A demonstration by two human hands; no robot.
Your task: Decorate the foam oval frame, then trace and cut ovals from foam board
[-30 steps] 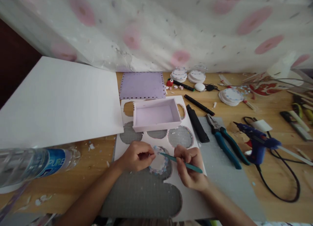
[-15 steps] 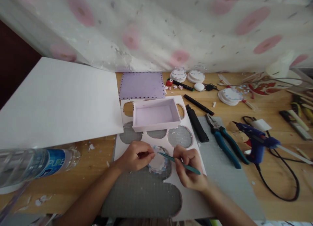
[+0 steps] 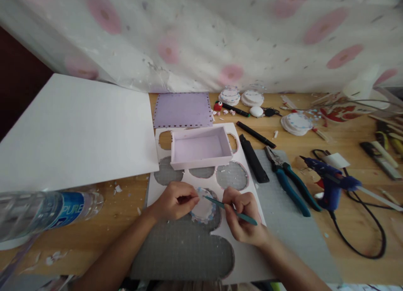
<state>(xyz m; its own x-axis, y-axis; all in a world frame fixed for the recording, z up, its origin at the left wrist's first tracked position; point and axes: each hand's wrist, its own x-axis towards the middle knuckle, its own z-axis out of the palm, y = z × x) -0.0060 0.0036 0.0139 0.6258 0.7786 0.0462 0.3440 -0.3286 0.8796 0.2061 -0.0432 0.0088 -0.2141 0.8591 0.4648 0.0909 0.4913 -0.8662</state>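
1. The left hand (image 3: 176, 201) pinches the rim of a small round disc (image 3: 204, 208), fingers closed on its left edge, seemingly to keep it steady over the cut-out sheet (image 3: 248, 257).
2. The right hand (image 3: 244, 217) grips a thin teal tool (image 3: 231, 209) like a pen; its tip meets the disc's upper edge (whether it cuts or scrapes is unclear).
3. The disc sits over the grey cutting mat (image 3: 189, 249), just in front of the lilac tray (image 3: 201, 148).
4. Pliers (image 3: 288, 180) and a blue glue gun (image 3: 330, 184) lie to the right, well apart; a water bottle (image 3: 47, 211) lies left. Nothing crowds the hands.
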